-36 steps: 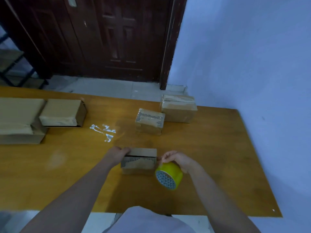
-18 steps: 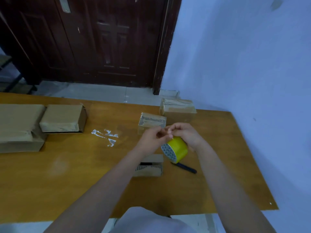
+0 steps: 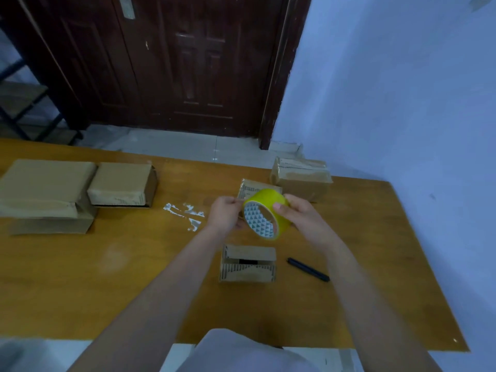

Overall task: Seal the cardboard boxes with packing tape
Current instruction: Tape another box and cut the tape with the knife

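Item — tape roll (image 3: 267, 214), yellow, held raised above the bench (image 3: 107, 277) between both hands. The right hand (image 3: 300, 218) is curled round the roll's far rim, thumb on the outer face; the left hand (image 3: 226, 216) is pinched at the roll's upper left edge, apparently at the loose end, though no free strip can be made out.

Item — small box (image 3: 247, 263), unsealed, a dark slot seen along its top. It is placed directly below and nearer the body than the hands, its long axis running left to right. Both hands are judged about equally near; the tape would need drawing along that axis.

Item — black pen (image 3: 308, 269), just right of the box.
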Action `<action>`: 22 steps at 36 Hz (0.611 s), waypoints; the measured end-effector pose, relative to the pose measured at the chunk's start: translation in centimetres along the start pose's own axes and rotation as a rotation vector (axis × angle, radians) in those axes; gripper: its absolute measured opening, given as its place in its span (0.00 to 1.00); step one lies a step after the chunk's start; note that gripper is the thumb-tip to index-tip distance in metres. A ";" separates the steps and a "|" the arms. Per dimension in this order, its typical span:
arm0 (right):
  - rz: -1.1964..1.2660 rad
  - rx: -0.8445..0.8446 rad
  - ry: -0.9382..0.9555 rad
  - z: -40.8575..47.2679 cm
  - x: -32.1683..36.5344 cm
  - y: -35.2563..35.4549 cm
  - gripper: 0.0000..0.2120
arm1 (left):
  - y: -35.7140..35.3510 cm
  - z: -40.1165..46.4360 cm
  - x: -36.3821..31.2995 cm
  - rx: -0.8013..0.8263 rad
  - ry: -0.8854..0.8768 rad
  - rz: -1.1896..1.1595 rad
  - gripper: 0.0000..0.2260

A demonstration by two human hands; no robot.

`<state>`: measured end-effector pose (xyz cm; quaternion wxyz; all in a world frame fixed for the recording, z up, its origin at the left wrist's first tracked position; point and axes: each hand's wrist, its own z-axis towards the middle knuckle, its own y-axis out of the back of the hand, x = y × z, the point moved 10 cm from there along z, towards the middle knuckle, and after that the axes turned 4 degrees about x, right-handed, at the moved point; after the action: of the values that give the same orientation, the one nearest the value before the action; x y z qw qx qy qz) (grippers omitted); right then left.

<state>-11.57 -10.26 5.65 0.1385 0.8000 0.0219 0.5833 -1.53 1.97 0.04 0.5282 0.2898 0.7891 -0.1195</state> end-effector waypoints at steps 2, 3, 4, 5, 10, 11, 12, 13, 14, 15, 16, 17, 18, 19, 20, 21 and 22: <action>-0.019 0.031 0.011 0.2 0.3 -0.6 0.15 | 0.5 0.1 0.5 -0.011 0.026 -0.028 0.14; -0.047 0.053 0.005 0.4 0.3 -0.8 0.14 | 0.9 0.0 0.6 -0.034 0.033 -0.049 0.14; -0.115 0.082 -0.016 0.6 0.2 -0.9 0.14 | 1.5 -0.1 0.8 -0.076 0.038 -0.090 0.13; -0.228 0.115 -0.055 0.8 -0.3 -0.9 0.15 | 2.4 -0.3 1.0 -0.130 0.045 -0.143 0.11; -0.784 0.038 -0.384 0.3 -5.3 1.9 0.25 | 4.1 -1.6 3.3 -0.227 0.055 -0.262 0.12; -0.849 0.026 -0.342 0.3 -5.5 2.1 0.25 | 3.9 -1.9 3.9 -0.227 0.063 -0.268 0.10; -0.860 0.025 -0.275 0.2 -5.5 2.1 0.25 | 3.5 -2.3 4.6 -0.222 0.072 -0.285 0.09; -0.803 0.041 -0.206 0.1 -5.6 2.0 0.24 | 3.1 -2.7 5.3 -0.211 0.077 -0.317 0.09; -0.706 0.070 -0.156 -0.2 -5.8 1.9 0.23 | 2.9 -3.1 5.7 -0.199 0.075 -0.350 0.09; -0.599 0.100 -0.127 -0.5 -6.3 1.9 0.21 | 2.9 -3.6 6.0 -0.193 0.066 -0.377 0.09; -0.517 0.134 -0.122 -0.8 -7.0 1.9 0.19 | 3.0 -3.9 6.2 -0.196 0.054 -0.395 0.10; -0.474 0.164 -0.123 -1.2 -7.7 1.9 0.18 | 3.2 -4.3 6.4 -0.211 0.040 -0.402 0.10; -0.458 0.187 -0.125 -1.5 -8.2 1.8 0.18 | 3.4 -4.7 6.6 -0.233 0.025 -0.407 0.11; -0.458 0.194 -0.126 -1.8 -8.6 1.8 0.19 | 3.4 -5.0 6.7 -0.255 0.011 -0.404 0.11; -0.484 0.187 -0.130 -1.9 -8.9 2.0 0.19 | 3.2 -5.3 6.8 -0.269 -0.006 -0.392 0.11; -0.557 0.176 -0.139 -1.9 -9.1 2.1 0.19 | 2.8 -5.6 6.8 -0.283 -0.021 -0.375 0.10; -0.672 0.172 -0.158 -1.8 -9.1 2.2 0.19 | 2.4 -5.8 6.8 -0.301 -0.031 -0.371 0.10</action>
<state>-16.43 -13.80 -1.78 0.2560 0.7994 0.3221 0.4377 -6.43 9.08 -3.45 0.5464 0.0558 0.8297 -0.0999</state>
